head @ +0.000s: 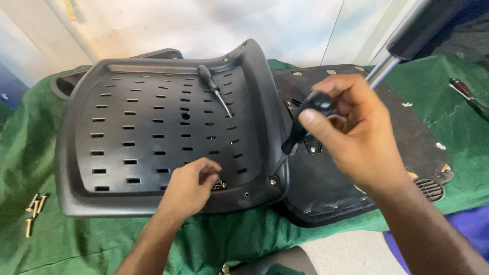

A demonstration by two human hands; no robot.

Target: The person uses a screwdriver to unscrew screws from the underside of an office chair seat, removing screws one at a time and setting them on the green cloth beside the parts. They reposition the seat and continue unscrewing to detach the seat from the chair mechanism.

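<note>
Head view
Left hand (pixel 189 187): resting on lower edge of black slotted chair shell (pixel 153 132), fingers curled, pinching at small cluster of screws (pixel 219 185).
Right hand (pixel 351 135): gripping black tool handle (pixel 305 119) above dark seat base (pixel 356 168), thumb pressing on top, fingers wrapped around.
Screwdriver (pixel 214 89): lying loose on shell, near upper right.
Second screwdriver (pixel 468 97): lying on green cloth (pixel 61 244), far right.
Bolts (pixel 34 209): lying on cloth, far left, well apart from both hands.
</note>
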